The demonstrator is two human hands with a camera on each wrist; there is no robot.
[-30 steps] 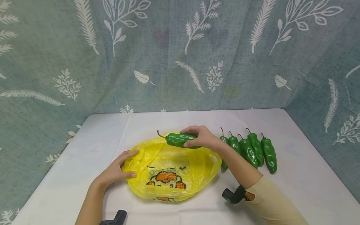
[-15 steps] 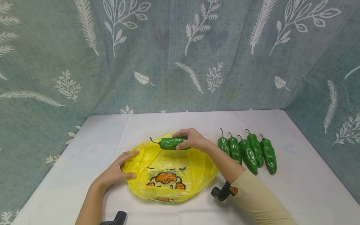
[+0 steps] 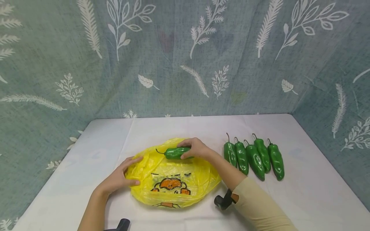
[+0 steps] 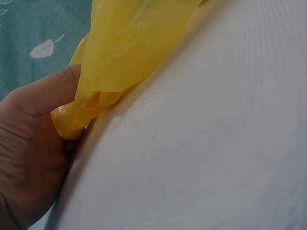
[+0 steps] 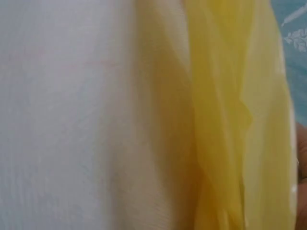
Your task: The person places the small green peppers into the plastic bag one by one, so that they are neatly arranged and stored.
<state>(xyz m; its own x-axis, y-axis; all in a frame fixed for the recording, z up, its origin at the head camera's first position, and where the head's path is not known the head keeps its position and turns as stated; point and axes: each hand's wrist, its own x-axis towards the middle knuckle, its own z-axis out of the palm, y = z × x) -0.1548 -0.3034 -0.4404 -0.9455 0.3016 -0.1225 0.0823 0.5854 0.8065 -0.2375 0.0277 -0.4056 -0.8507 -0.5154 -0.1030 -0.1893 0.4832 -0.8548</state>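
A yellow plastic bag with an orange cartoon print lies spread on the table, its mouth open. My left hand holds the bag's left side, thumb and fingers around the edge; the left wrist view shows the thumb against bunched plastic. Inside the mouth, near its far rim, my right hand grips a green chili pepper by its tip end, stem pointing left. Yellow plastic covers most of the right hand in the right wrist view, leaving only a bit of finger at the edge.
Several green chili peppers lie side by side to the right of the bag, stems away from me. White cloth covers the table. A patterned green curtain hangs behind it.
My right hand has carried the pepper left and down into the bag's mouth. The left hand stays on the bag's left side.
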